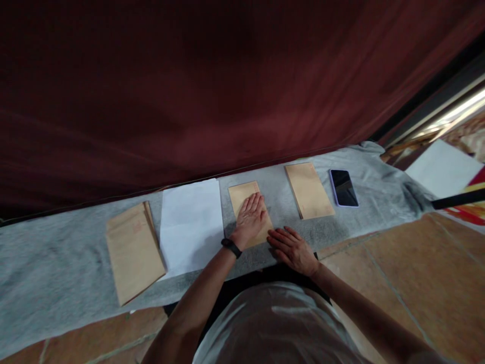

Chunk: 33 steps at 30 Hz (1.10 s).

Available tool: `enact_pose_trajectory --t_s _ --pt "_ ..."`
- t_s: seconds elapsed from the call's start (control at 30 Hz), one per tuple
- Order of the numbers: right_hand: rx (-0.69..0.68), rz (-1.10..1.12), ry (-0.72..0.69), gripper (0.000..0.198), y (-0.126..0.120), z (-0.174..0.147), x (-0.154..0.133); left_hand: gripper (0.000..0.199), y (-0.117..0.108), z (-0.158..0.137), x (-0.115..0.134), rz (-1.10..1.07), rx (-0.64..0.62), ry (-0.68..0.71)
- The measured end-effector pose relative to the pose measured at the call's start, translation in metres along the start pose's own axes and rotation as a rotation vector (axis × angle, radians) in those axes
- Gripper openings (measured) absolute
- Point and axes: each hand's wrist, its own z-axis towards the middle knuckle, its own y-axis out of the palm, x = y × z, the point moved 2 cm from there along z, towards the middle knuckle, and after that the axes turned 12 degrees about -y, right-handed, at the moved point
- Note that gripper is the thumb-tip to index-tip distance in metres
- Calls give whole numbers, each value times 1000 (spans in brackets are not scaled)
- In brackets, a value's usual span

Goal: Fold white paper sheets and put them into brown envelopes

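A brown paper envelope (242, 191) lies on the grey cloth in front of me. My left hand (250, 215), with a dark band on its wrist, rests flat on the envelope and covers its middle. Close to the envelope's lower right corner, my right hand (292, 248) lies palm down with fingers stretched; I cannot tell whether its fingertips touch the paper. To the left is a stack of white paper sheets (191, 222). On the right sits a stack of brown envelopes (308, 189). Neither hand grasps anything.
Larger brown envelopes (132, 247) are piled at the left. A phone (344, 188) with a purple edge lies at the right on the grey cloth (56, 273). A dark red curtain (212, 91) hangs behind. Tiled floor (424, 268) shows below, right.
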Motion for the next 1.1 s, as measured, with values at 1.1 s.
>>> enact_pose_trajectory --t_s 1.1 --pt "13 -3 23 45 3 0 2 71 -6 -121 14 27 -6 168"
